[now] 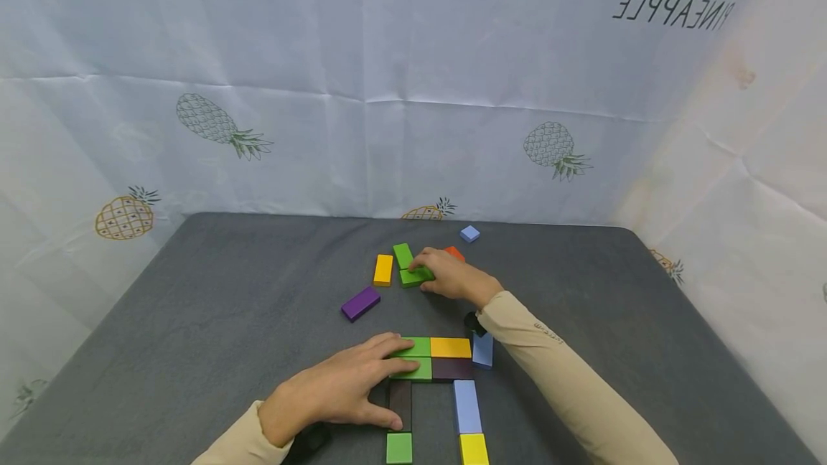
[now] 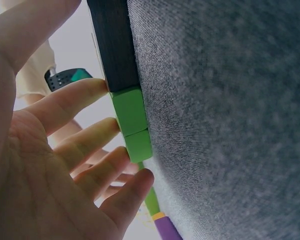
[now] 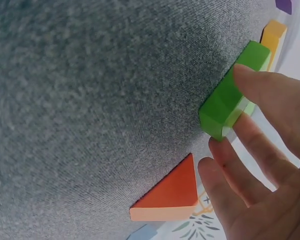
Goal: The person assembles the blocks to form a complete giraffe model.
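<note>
My left hand [image 1: 342,386] rests at the left of a flat block arrangement. Its fingers reach onto two green blocks [image 1: 421,369], and its thumb lies by a dark brown block [image 1: 402,405]. In the left wrist view the fingers are fairly straight, their tips along the edges of the green blocks [image 2: 130,110] and the dark block [image 2: 115,45]. Farther back, my right hand [image 1: 457,278] pinches a green rectangular block [image 3: 232,90], thumb on its near side and index finger at the opposite edge. An orange-red triangular block [image 3: 172,190] lies beside that hand.
Another green block [image 1: 403,255], a yellow-orange block [image 1: 383,270] and a purple block [image 1: 360,304] lie behind the arrangement. A small light-blue block [image 1: 469,234] sits near the back edge. Light-blue blocks [image 1: 466,406] and a yellow block [image 1: 474,449] line the arrangement's right side.
</note>
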Action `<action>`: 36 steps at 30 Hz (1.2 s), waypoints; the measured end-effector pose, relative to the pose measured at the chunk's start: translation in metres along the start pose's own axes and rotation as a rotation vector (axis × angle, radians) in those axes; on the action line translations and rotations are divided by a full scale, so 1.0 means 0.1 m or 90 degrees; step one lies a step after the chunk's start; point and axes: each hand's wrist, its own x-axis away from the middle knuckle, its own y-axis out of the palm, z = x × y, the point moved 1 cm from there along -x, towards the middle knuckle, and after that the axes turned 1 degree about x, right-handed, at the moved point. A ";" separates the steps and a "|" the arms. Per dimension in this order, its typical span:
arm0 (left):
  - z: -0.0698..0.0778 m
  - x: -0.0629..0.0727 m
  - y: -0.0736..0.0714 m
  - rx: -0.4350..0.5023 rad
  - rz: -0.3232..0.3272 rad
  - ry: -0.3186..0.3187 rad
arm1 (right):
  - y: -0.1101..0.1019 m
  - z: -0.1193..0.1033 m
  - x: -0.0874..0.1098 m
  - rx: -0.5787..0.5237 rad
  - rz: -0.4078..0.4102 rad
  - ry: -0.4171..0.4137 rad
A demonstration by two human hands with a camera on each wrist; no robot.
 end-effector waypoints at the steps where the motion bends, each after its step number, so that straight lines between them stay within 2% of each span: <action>1: 0.00 0.00 0.00 0.001 0.000 -0.001 | 0.00 0.00 0.00 0.002 0.000 -0.003; 8: 0.00 0.00 0.00 0.006 -0.004 -0.009 | 0.00 -0.02 -0.01 0.017 -0.005 -0.020; 18: 0.01 0.00 -0.02 0.017 -0.012 -0.014 | 0.00 -0.05 -0.03 0.024 -0.031 -0.013; 36: 0.00 0.01 0.01 0.004 0.012 0.005 | -0.16 0.08 0.16 -0.001 0.011 0.009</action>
